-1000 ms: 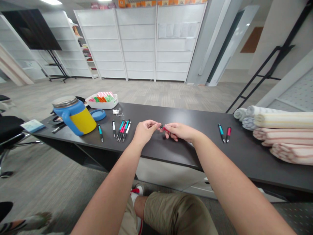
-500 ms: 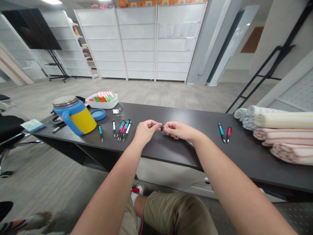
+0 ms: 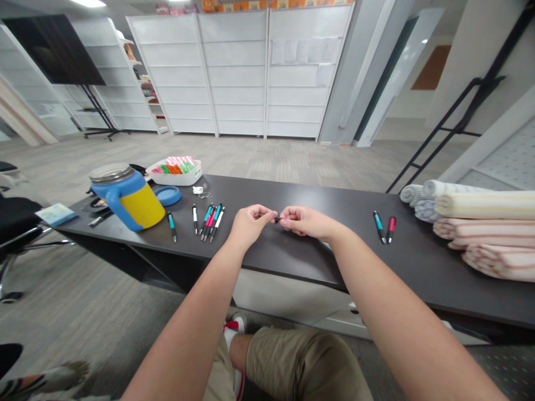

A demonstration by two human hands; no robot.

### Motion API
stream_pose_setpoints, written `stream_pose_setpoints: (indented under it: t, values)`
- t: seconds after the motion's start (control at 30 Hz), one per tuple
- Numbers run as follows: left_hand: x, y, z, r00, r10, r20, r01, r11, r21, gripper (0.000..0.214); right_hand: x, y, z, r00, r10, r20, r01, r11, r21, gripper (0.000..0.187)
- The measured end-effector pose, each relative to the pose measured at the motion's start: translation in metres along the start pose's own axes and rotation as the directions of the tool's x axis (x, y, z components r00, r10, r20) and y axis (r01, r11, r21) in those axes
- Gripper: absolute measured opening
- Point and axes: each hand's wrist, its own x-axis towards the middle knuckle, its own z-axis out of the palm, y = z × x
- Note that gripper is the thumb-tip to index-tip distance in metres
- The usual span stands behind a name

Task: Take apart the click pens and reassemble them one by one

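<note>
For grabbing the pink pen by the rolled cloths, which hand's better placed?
Right hand, likely: nearer the pink pen; the left hand is farther off. Both appear to pinch a small dark part, so the right would need freeing first.

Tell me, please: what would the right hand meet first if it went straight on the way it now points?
Most likely the left hand, just ahead of the right hand, with the small dark piece held between them; exact depth is hard to judge.
</note>
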Motion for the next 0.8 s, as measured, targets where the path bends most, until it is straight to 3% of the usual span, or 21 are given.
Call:
stream_pose_setpoints:
  t: [0.3, 0.57, 0.7, 0.8]
  values:
    - [-0.0017, 0.0064, 0.0016, 0.994, 0.004, 0.108, 0.011, 0.989, -0.144, 0.03, 0.0019, 0.0031, -0.002, 0.998, 0.027, 0.052, -0.03, 0.998, 0.05, 0.058]
    - [0.0002, 0.0012, 0.0012, 0.999, -0.019, 0.045, 0.022, 0.997, -0.069, 0.032, 0.0017, 0.0036, 0.0001, 0.999, -0.029, 0.014, 0.029, 1.0, -0.001, 0.048]
    - [0.0016, -0.0025, 0.0016, 0.998, -0.029, 0.064, 0.038, 0.989, -0.144, 0.034, 0.003, 0.0053, -0.0028, 0.998, -0.025, 0.057, 0.028, 0.998, -0.055, 0.051]
    - [0.0015, -0.0023, 0.0014, 0.998, -0.014, 0.06, 0.021, 0.993, -0.12, 0.034, 0.0031, 0.0057, -0.0039, 0.998, -0.061, 0.023, 0.063, 0.991, -0.116, 0.046]
